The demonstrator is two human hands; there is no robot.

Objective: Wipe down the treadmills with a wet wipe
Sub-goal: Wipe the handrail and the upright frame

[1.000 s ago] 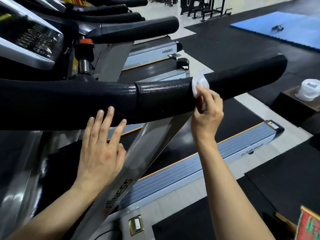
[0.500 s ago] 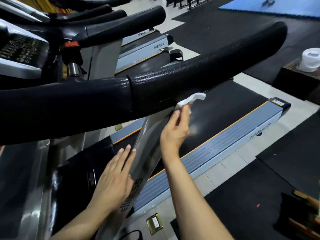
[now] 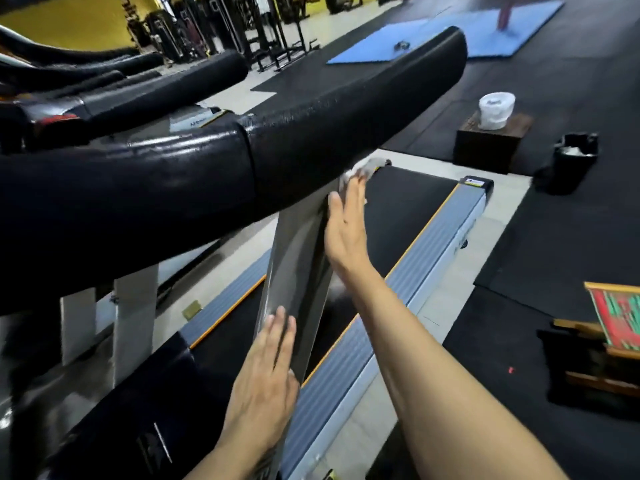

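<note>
your right hand (image 3: 346,223) lies flat against the right edge of the grey slanted metal upright (image 3: 294,271) of the nearest treadmill, just below the thick black padded handrail (image 3: 311,133). its fingers (image 3: 356,192) are straight and press the crumpled white wet wipe (image 3: 367,168) against the top of that upright; the wipe pokes out past the fingertips, close under the handrail, and motion blur hides how much of it is under the palm. your left hand (image 3: 266,379) rests lower on the same upright, nearer to you, palm down, with its fingers (image 3: 280,327) straight and together, holding nothing.

right of the upright runs the black running belt (image 3: 408,209), edged by a ribbed grey side rail with an orange stripe (image 3: 391,306) that stretches away to the far right. to the left, the black padded handrails of further treadmills (image 3: 156,88) line up, one beyond the other.

far right on the black rubber floor, a dark wooden box (image 3: 488,147) carries a white round tub of wipes (image 3: 495,110). just right of the box stands a small black bin (image 3: 571,164) with something white inside. a blue floor mat (image 3: 433,36) lies at the far side, and a red and green framed object (image 3: 620,317) sits at the near right edge.
</note>
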